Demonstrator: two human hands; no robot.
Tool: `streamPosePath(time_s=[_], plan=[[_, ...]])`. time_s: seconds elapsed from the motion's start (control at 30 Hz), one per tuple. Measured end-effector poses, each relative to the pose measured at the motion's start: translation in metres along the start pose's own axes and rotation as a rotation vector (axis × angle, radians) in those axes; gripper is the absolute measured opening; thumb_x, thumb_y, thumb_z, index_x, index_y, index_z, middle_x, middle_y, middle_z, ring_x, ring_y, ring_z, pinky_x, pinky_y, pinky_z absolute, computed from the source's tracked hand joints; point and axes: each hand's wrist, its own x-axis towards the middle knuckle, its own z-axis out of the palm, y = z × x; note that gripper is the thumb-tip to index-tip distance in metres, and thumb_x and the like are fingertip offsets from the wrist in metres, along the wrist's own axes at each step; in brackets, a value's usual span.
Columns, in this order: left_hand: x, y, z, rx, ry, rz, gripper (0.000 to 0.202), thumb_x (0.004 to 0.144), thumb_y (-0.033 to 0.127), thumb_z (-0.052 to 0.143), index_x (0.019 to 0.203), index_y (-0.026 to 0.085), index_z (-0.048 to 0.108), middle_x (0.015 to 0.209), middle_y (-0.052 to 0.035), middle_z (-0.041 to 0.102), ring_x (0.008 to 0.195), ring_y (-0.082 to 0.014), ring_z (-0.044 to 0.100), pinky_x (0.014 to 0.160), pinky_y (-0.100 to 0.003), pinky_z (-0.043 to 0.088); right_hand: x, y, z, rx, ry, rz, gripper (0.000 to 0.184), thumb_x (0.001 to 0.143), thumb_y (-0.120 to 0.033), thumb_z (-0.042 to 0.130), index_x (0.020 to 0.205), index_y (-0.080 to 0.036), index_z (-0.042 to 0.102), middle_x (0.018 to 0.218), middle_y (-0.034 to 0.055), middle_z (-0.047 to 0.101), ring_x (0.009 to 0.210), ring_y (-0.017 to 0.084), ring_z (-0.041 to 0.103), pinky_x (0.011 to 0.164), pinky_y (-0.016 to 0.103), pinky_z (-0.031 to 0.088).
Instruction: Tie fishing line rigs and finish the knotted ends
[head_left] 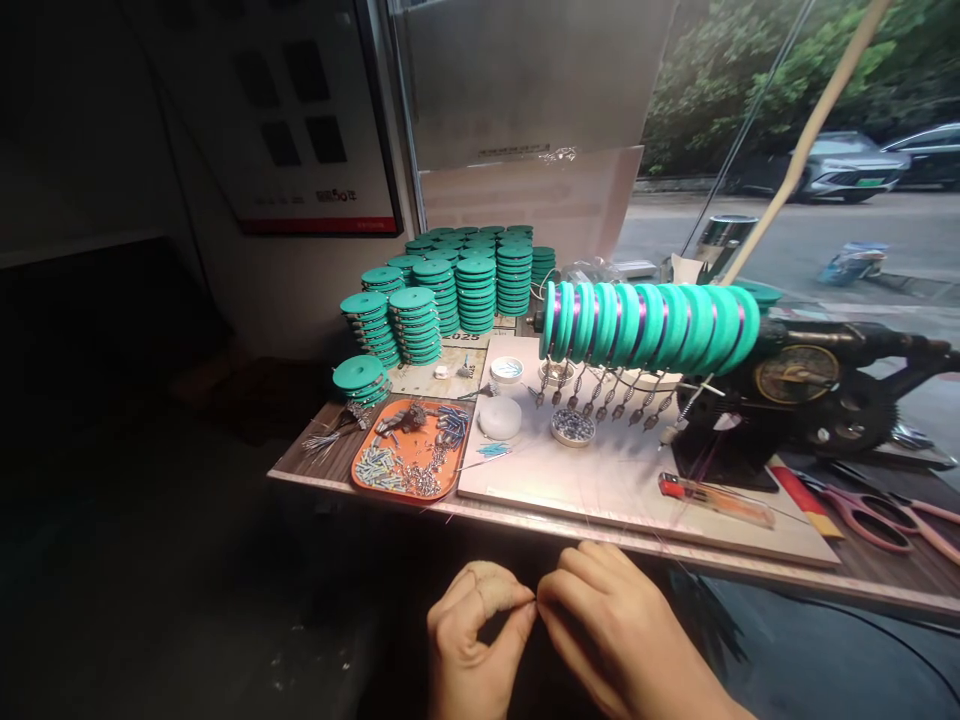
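Below the table's front edge, my left hand (480, 630) and my right hand (615, 625) meet fingertip to fingertip. Each pinches at the same spot; what lies between the fingers is too small to make out. A light wrap covers a finger of my left hand. Beyond them, a row of green foam spools (645, 325) with purple line sits on a black winding machine (817, 375). Several metal spring-like rigs (589, 405) dangle from the spools. On the pale board (540, 490) stands a round dish of small dark beads (573, 427), beside a white round container (499, 418).
An orange tray (409, 485) of small metal and tube parts lies at the table's left. Behind it rise stacks of green spools (476, 295). A red utility knife (716, 500) and pink-handled scissors (874, 520) lie to the right. A wooden pole (810, 140) leans behind the machine.
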Motion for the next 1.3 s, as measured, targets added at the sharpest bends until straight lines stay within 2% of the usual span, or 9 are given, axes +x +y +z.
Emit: streamPosePath(time_s=[0.67, 0.93, 1.3], plan=[[0.0069, 0.0094, -0.0035, 0.164, 0.019, 0.175, 0.014, 0.069, 0.001, 0.057, 0.067, 0.014, 0.061, 0.059, -0.0032, 0.059, 0.055, -0.0132, 0.058, 0.048, -0.022, 0.05, 0.0014, -0.0028, 0.0026, -0.031, 0.009, 0.012, 0.018, 0.076, -0.01, 0.041, 0.063, -0.017, 0.051, 0.061, 0.0021, 0.052, 0.057, 0.014, 0.043, 0.052, 0.026, 0.032], [0.0046, 0.0058, -0.0017, 0.14, 0.022, 0.104, 0.014, 0.07, 0.003, 0.057, 0.068, 0.016, 0.061, 0.061, -0.002, 0.06, 0.056, -0.0135, 0.058, 0.049, -0.023, 0.051, 0.0024, -0.0028, 0.0003, -0.012, 0.012, 0.024, 0.017, 0.077, -0.01, 0.042, 0.067, -0.018, 0.052, 0.063, 0.0022, 0.053, 0.058, 0.015, 0.045, 0.052, 0.026, 0.033], [0.0073, 0.0071, -0.0027, 0.128, 0.027, 0.113, 0.013, 0.069, 0.004, 0.057, 0.066, 0.015, 0.062, 0.06, -0.0025, 0.06, 0.055, -0.0138, 0.059, 0.049, -0.023, 0.051, 0.0026, -0.003, 0.0012, 0.006, 0.009, 0.026, 0.017, 0.077, -0.009, 0.042, 0.066, -0.018, 0.053, 0.063, 0.0024, 0.053, 0.058, 0.015, 0.046, 0.052, 0.026, 0.033]])
